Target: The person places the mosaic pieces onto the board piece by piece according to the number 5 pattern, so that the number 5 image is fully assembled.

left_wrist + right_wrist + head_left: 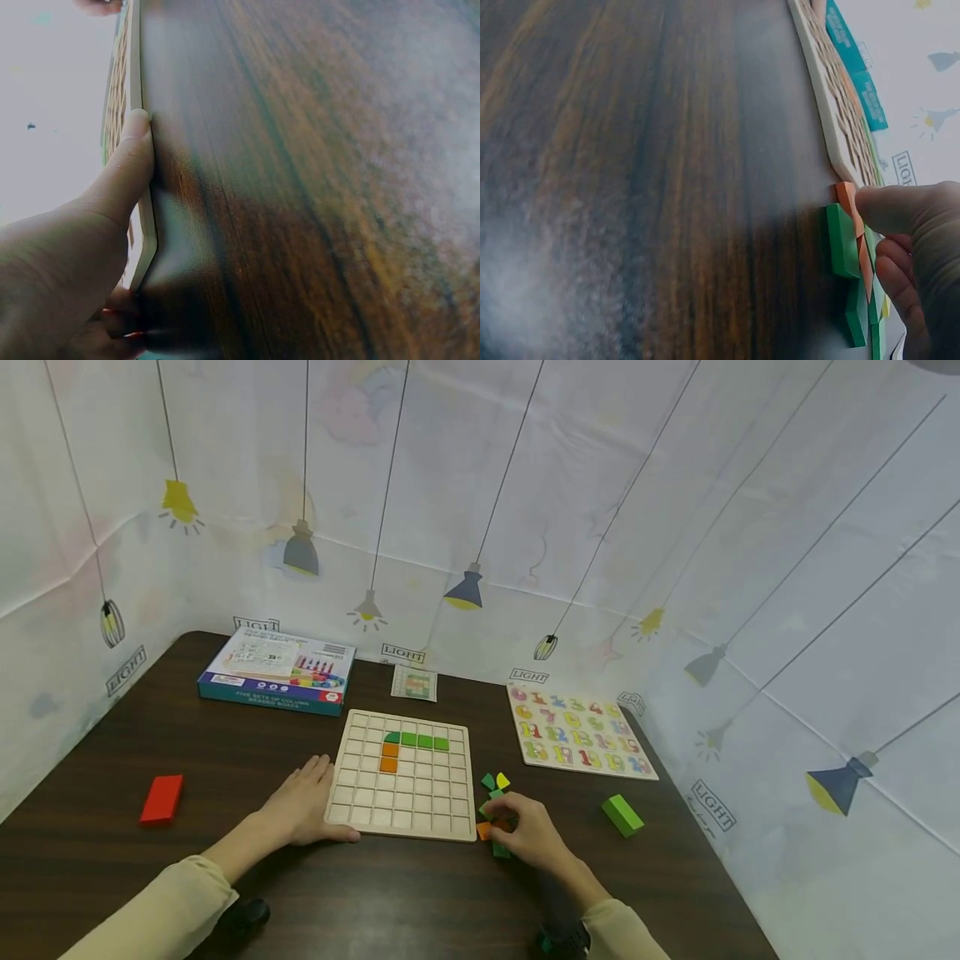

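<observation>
Grid board (403, 799) against left hand (300, 807)

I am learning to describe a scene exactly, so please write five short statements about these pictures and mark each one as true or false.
1. In the head view, the red block lies left of the wooden board. True.
2. Nothing touches the wooden board. False: the left hand rests against its edge.
3. The right hand is at the small loose pieces. True.
4. Everything lying on the wooden board is green. False: two orange pieces lie there too.
5. The box lies farther back than the wooden board. True.
</observation>
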A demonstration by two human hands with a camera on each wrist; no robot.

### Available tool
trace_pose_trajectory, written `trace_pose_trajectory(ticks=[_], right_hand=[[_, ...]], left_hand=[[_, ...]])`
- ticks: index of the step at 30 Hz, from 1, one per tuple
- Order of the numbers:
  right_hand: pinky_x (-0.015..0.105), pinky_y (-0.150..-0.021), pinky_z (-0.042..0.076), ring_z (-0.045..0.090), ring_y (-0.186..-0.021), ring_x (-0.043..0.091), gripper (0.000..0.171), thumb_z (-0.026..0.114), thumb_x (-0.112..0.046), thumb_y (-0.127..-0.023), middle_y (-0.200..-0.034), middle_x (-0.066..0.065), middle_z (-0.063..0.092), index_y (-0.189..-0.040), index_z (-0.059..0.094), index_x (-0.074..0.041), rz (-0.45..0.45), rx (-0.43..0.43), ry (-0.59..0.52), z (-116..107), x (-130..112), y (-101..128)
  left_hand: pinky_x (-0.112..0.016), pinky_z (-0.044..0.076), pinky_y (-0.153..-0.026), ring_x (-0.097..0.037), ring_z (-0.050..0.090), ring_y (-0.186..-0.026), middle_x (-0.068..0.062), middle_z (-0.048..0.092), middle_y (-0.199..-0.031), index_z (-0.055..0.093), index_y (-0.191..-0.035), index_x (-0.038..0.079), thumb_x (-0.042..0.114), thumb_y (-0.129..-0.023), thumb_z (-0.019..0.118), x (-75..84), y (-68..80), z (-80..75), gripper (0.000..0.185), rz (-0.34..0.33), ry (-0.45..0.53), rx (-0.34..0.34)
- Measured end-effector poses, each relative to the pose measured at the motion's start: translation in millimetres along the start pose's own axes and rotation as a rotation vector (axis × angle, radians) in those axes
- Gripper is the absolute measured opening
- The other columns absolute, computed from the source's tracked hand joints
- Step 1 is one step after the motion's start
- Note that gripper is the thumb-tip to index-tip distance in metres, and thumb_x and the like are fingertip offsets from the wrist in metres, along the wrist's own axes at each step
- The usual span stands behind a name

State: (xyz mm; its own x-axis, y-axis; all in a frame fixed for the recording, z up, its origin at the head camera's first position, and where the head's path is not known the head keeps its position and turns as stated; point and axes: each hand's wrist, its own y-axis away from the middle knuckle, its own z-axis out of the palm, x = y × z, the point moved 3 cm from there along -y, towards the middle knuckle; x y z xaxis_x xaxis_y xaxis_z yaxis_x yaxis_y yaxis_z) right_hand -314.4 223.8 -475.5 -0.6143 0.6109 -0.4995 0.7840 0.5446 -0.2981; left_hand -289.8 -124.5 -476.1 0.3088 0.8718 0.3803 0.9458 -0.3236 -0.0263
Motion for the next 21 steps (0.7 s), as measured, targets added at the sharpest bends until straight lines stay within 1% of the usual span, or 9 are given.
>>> trace_pose_trajectory(ticks=[5,10,15,18,21], right_hand=[[0.031,-0.075,0.052,0.061,-0.086,0.012,0.025,0.077,-0.008,-0.078,-0.096,-0.004,0.065,-0.101,0.069,-0.010,-0.006,-0.039,0.042,-0.1,1.5,-0.6],[0.031,-0.079,0.050,0.058,-0.090,0.010,0.024,0.078,-0.012,-0.078,-0.096,-0.008,0.066,-0.101,0.070,-0.015,-0.005,-0.107,0.079,-1.6,0.0,-1.7],[0.030,-0.077,0.049,0.055,-0.091,0.011,0.021,0.076,-0.014,-0.080,-0.096,-0.007,0.065,-0.099,0.071,-0.015,-0.036,-0.157,0.128,-0.5,-1.5,-6.2],[0.030,-0.076,0.049,0.055,-0.090,0.011,0.021,0.076,-0.013,-0.081,-0.097,-0.006,0.064,-0.101,0.070,-0.013,-0.058,-0.167,0.143,-0.7,-3.4,-7.7],[0.030,-0.075,0.050,0.056,-0.089,0.012,0.023,0.075,-0.011,-0.081,-0.096,-0.004,0.064,-0.103,0.068,-0.011,-0.063,-0.141,0.123,1.4,-4.7,-7.0]], left_hand=[[-0.058,0.024,-0.105,-0.049,0.024,-0.133,-0.037,0.026,-0.142,0.030,-0.136,-0.020,0.068,-0.067,0.070,-0.3,-0.4,1.3,0.119,-0.007,-0.004,-0.003],[-0.058,0.024,-0.105,-0.049,0.024,-0.133,-0.037,0.026,-0.143,0.031,-0.136,-0.020,0.069,-0.066,0.070,0.4,0.3,2.1,0.119,-0.011,-0.001,-0.004],[-0.058,0.024,-0.105,-0.049,0.025,-0.132,-0.037,0.026,-0.142,0.032,-0.135,-0.020,0.068,-0.066,0.070,0.6,0.9,1.2,0.119,-0.011,-0.003,0.003],[-0.058,0.024,-0.105,-0.049,0.025,-0.132,-0.037,0.027,-0.142,0.032,-0.135,-0.020,0.069,-0.066,0.070,0.9,0.7,1.1,0.119,-0.010,-0.001,0.003],[-0.058,0.024,-0.105,-0.050,0.025,-0.132,-0.037,0.027,-0.142,0.032,-0.135,-0.020,0.070,-0.066,0.069,0.1,1.1,-1.2,0.120,0.004,-0.010,-0.004]])
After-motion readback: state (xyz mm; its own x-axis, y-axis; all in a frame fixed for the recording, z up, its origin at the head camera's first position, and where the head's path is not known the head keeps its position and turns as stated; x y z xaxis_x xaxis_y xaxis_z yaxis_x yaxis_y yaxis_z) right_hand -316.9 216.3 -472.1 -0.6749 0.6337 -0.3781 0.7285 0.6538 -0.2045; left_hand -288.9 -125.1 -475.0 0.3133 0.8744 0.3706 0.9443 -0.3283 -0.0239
